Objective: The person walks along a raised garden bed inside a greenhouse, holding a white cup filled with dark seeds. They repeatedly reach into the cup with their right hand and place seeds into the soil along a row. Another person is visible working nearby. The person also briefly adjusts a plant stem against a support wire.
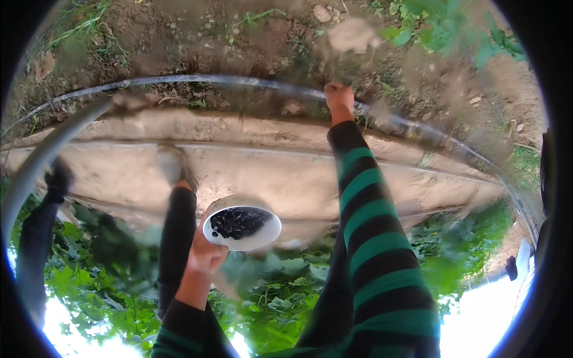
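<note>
My left hand grips the side of a white bowl, with the thumb near its rim. The bowl tilts so its inside shows. A heap of small, dark, shiny pieces, like seeds, lies in it. Stretched far forward, my right hand is closed in a fist above the soil, at the line of a thin grey hose. Whatever the right fingers may hold is hidden.
A pale dirt path crosses under me, with brown soil beyond the hose. A thick grey pipe curves at the left, beside a dark-clothed leg. Green leaves grow close to me, with more at the far right.
</note>
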Demonstrator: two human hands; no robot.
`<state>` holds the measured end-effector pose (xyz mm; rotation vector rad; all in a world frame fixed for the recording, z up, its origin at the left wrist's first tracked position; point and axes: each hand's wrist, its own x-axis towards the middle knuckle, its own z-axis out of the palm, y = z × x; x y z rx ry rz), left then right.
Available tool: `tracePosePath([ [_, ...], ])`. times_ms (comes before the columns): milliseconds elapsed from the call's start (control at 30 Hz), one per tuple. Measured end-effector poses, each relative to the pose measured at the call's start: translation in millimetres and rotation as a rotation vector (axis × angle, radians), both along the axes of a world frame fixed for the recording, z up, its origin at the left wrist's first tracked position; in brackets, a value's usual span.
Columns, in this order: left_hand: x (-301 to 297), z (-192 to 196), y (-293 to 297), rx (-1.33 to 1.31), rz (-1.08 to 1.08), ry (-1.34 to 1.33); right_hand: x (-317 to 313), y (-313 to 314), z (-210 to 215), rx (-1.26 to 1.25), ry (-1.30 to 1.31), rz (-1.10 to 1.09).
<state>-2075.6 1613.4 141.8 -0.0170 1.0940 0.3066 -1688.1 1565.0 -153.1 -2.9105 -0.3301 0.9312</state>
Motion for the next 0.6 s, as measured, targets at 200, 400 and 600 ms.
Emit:
tracePosePath([
  [200, 6, 0, 2, -0.005, -0.028, 0.026, -1, 9, -6, -0.085, 0.024, 0.001],
  [400, 4, -4, 3, 0.003, -0.03, 0.034, -1, 20, -16, -0.211, -0.025, 0.062],
  [600, -5, -6, -5, 0.027, -0.034, 0.065, 2, 15, -31, -0.207, -0.083, 0.045],
])
